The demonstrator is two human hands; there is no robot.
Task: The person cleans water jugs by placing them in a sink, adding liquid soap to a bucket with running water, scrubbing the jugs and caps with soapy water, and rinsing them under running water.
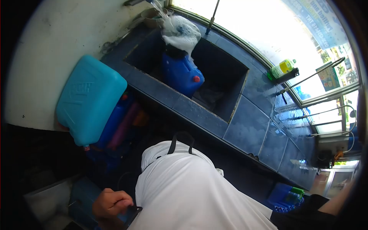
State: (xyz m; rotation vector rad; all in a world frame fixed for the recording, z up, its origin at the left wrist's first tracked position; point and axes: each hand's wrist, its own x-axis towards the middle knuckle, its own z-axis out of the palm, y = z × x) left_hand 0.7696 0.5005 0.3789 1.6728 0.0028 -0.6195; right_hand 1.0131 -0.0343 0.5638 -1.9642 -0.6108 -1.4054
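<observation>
My left hand hangs low beside the white shirt I wear, its fingers curled in and nothing visible in them. A dark strap end is close to it. Only the forearm of my right arm shows at the right edge; that hand is out of sight. In the dark tiled sink stands a blue jug with a red cap. White foamy water covers its upper end, and a stream pours down from the tap. Neither hand touches the jug.
A turquoise jug leans by the wall at the left, above darker blue containers. On the wet tiled counter stands a green-and-yellow bottle by the window. Thin hoses rise at the right. Blue plastic-wrapped items lie below the counter.
</observation>
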